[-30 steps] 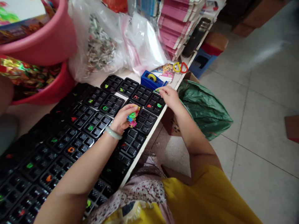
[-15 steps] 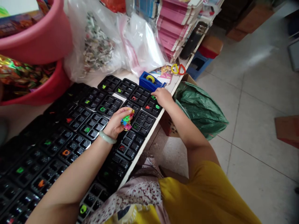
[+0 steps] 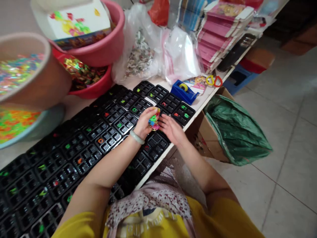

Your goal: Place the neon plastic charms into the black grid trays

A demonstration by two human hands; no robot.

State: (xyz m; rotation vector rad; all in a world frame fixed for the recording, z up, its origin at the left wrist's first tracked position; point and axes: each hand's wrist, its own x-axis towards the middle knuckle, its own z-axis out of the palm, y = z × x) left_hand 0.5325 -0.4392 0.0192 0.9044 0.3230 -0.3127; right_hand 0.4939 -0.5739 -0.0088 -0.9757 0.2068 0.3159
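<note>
My left hand [image 3: 146,122], with a pale bangle [image 3: 137,137] at its wrist, is closed around a bunch of small bright plastic pieces [image 3: 154,121] in pink, blue, green and yellow. Close by on the right, my right hand [image 3: 172,128] has its fingers stretched toward that bunch; nothing shows in it. Both hands are above rows of black compartment trays [image 3: 106,134]. Many trays carry a single green, red or orange piece in one compartment. The tray [image 3: 182,119] at the right end has three pieces, two green and one red.
A blue tape dispenser [image 3: 184,92] and scissors [image 3: 214,81] lie at the table's back right. Basins of colourful pieces [image 3: 32,76] and wrappers [image 3: 89,79] stand left. Behind are plastic bags [image 3: 141,49] and pink boxes [image 3: 218,29]. A green-lined carton [image 3: 237,132] is beside the table.
My right hand has left the right-end tray, where a green piece now lies, and come back beside my left hand. The view has swung left, bringing more basins in.
</note>
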